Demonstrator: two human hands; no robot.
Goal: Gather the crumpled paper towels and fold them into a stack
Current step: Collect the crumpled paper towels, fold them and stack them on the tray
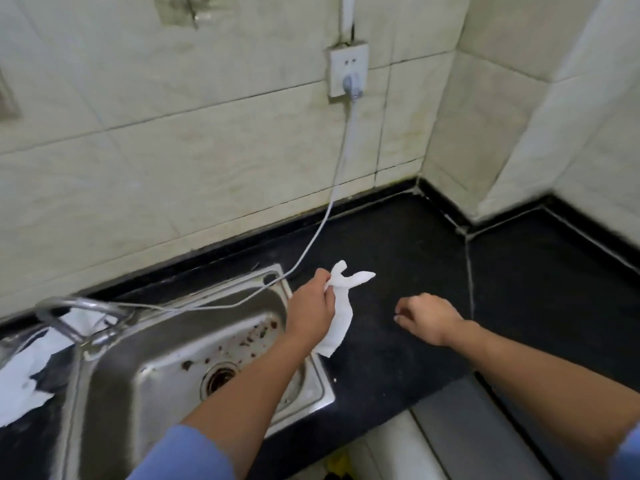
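**Pinching a crumpled towel at the sink's corner**

The left hand point(310, 306) hangs over the far right corner of the sink point(114, 393), its fingers and thumb curled round a white paper towel point(341, 308). The towel sticks out past the knuckles toward 1 o'clock in two twisted points, and its loose tail droops toward 6 o'clock, beside the wrist. At 3 o'clock from it, apart from the towel, the right hand point(427, 315) hovers palm down over the black worktop point(415, 251), fingers loosely curled and holding nothing. Both arms come out of blue sleeves.

The steel sink holds brown scraps scattered around its drain point(220, 375). At 9 o'clock from the left hand stands the faucet point(79, 315), blurred. Other paper towels point(24, 386) lie crumpled on the worktop behind and to the left of it, well apart from both hands.

A pale cable point(341, 174) crosses the sink's far rim and climbs the tiled wall toward 12 o'clock to a plug point(353, 86) seated in a white socket point(343, 60).
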